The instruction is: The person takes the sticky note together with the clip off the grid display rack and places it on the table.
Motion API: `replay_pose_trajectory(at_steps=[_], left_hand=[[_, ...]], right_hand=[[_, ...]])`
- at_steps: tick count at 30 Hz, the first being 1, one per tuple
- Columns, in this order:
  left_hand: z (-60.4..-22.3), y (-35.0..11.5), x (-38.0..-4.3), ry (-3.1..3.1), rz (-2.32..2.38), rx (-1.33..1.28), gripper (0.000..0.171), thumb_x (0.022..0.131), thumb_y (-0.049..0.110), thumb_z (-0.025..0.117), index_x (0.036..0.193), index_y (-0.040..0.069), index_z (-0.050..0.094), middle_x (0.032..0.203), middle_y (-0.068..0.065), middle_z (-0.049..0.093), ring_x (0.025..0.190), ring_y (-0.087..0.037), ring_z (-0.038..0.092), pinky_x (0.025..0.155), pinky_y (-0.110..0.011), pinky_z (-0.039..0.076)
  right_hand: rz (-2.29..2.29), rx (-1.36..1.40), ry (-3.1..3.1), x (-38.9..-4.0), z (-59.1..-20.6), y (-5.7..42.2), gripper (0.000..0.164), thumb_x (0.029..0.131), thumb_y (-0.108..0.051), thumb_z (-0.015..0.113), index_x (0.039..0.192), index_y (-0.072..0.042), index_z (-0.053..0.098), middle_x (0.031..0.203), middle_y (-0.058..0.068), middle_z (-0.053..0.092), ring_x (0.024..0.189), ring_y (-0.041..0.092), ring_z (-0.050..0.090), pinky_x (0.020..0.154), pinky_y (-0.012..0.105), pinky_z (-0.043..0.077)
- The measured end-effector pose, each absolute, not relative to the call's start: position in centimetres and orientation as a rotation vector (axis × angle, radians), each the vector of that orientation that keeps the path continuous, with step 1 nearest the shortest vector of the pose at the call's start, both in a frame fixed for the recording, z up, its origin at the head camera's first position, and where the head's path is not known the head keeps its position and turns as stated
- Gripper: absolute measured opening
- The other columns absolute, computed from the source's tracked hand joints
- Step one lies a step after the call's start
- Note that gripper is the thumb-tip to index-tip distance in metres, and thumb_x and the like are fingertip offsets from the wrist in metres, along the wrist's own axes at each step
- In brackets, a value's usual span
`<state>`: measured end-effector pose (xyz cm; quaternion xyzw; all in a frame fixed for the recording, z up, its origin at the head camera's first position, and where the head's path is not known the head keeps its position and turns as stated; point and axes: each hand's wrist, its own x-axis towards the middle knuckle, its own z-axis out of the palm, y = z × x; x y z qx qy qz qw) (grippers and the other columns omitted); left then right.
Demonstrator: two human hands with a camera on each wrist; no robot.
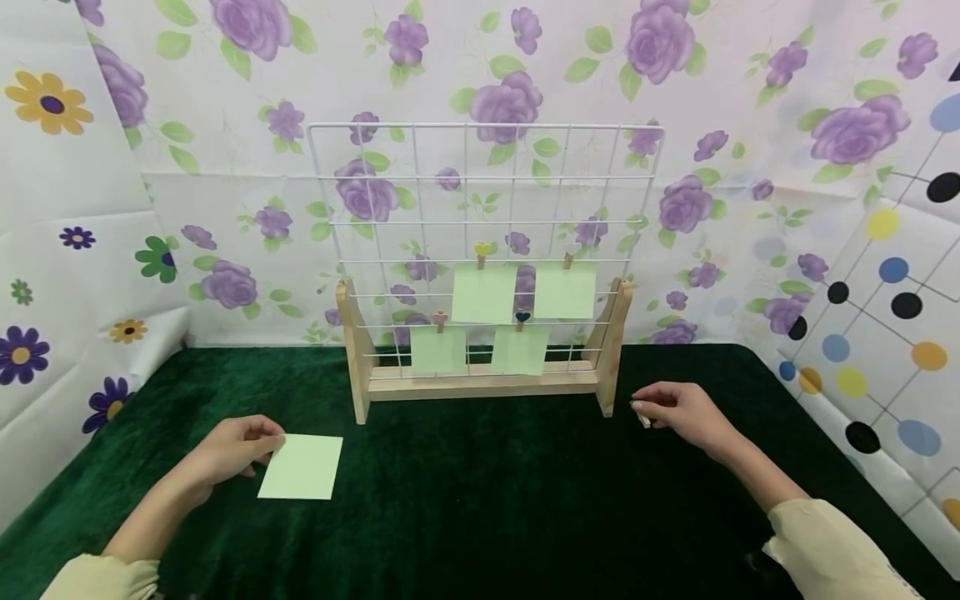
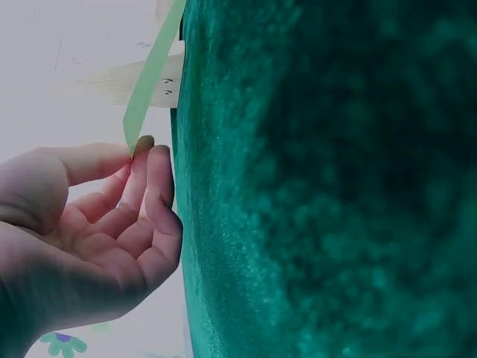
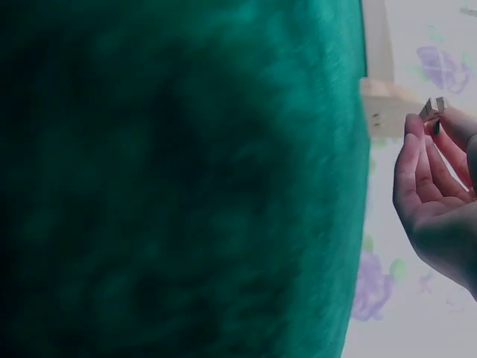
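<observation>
My left hand (image 1: 228,454) pinches a pale green square of paper (image 1: 303,468) by its upper left corner, over the table at the left. In the left wrist view this paper (image 2: 151,78) appears nearly edge-on between thumb and fingertips. A small wooden clothespin (image 3: 431,110) with a dark green bit is pinched in my right hand (image 1: 686,415), to the right of the rack's foot. A white wire grid rack (image 1: 465,177) on a wooden stand (image 1: 480,386) faces me. Several pale green papers (image 1: 483,293) hang from it by small heart-topped clothespins (image 1: 482,252).
Dark green velvety cloth (image 1: 480,517) covers the table. Behind the rack hangs a white sheet with purple roses (image 1: 506,107). Side sheets with daisies (image 1: 52,102) at left and coloured dots (image 1: 894,269) at right border the table. The stand's wooden feet (image 1: 362,410) jut toward me.
</observation>
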<state>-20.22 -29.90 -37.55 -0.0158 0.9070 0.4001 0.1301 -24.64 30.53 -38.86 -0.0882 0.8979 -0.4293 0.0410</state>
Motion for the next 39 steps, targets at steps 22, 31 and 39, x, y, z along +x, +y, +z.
replay_pose_trajectory(at_steps=[22, 31, 39], left_hand=[[-37.6, -31.2, -21.5, 2.503, 1.415, -0.116, 0.036, 0.101, 0.024, 0.052, 0.118, -0.007, 0.056, 0.117, -0.019, 0.056, 0.102, -0.028, 0.056, 0.076, -0.037, 0.05], [-38.0, -31.4, -22.1, 2.58, 1.294, -0.132, 0.039, 0.1, 0.026, 0.055, 0.117, -0.008, 0.058, 0.109, -0.017, 0.061, 0.095, -0.025, 0.059, 0.07, -0.036, 0.049], [-38.3, -31.5, -22.0, 2.599, 1.262, -0.167, 0.038, 0.097, 0.026, 0.059, 0.116, -0.007, 0.061, 0.105, -0.015, 0.064, 0.089, -0.02, 0.061, 0.067, -0.035, 0.049]], right_hand=[[-1.242, -0.201, 2.739, -25.5, -40.4, 32.4, 0.036, 0.092, -0.028, 0.067, 0.112, 0.001, 0.065, 0.096, 0.006, 0.066, 0.086, 0.02, 0.061, 0.072, 0.031, 0.053], [-1.245, -0.2, 2.739, -25.3, -40.5, 32.1, 0.034, 0.091, -0.028, 0.068, 0.11, 0.001, 0.067, 0.094, 0.006, 0.066, 0.082, 0.02, 0.06, 0.069, 0.033, 0.052], [-1.245, -0.187, 2.732, -25.3, -40.5, 32.1, 0.034, 0.091, -0.028, 0.069, 0.111, 0.0, 0.066, 0.096, 0.006, 0.066, 0.082, 0.021, 0.06, 0.07, 0.034, 0.051]])
